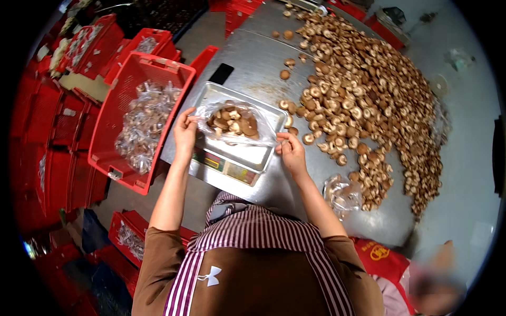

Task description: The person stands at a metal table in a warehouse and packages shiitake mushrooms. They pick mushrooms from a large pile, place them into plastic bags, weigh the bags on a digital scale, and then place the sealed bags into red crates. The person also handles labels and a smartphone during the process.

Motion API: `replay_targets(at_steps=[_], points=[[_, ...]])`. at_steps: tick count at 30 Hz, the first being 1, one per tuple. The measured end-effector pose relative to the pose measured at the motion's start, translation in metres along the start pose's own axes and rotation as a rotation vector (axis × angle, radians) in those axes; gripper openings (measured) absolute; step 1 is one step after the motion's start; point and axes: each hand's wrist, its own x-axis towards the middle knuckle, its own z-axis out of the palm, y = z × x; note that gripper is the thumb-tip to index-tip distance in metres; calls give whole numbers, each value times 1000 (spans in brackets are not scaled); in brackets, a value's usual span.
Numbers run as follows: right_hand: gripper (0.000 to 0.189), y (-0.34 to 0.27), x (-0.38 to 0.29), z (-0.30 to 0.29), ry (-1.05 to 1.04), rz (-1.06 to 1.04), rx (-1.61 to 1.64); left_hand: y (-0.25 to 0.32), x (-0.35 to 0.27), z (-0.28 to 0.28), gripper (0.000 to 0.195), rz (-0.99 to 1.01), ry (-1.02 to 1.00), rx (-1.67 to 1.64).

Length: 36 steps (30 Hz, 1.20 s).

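Observation:
A clear plastic bag (263, 132) of brown mushrooms (233, 121) lies over the metal pan (237, 160) of a digital scale (223, 166). My left hand (185, 132) pinches one end of the bag at the pan's left side. At the right side, my right hand (291, 153) holds the bag's other end between thumb and fingers. The bag is stretched between both hands. A large heap of loose mushrooms (367, 91) spreads over the steel table (269, 51), with a few stray ones near the pan.
A red plastic crate (150, 61) of bagged mushrooms (146, 122) stands left of the table. A black phone-like object (221, 74) lies behind the scale. Another filled bag (343, 195) rests right of my right arm. More red crates (63, 181) stack at left; a person in red (379, 256) is at lower right.

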Motion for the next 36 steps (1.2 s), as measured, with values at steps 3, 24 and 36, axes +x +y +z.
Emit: replay_targets(at_steps=[3, 24, 36], points=[[23, 11, 10, -58, 203, -21, -160, 19, -5, 8, 39, -28, -34, 31], [51, 84, 52, -223, 459, 341, -988, 24, -71, -108, 32, -19, 500, -173], [41, 41, 51, -204, 604, 152, -502, 11, -73, -88, 28, -51, 426, -249]])
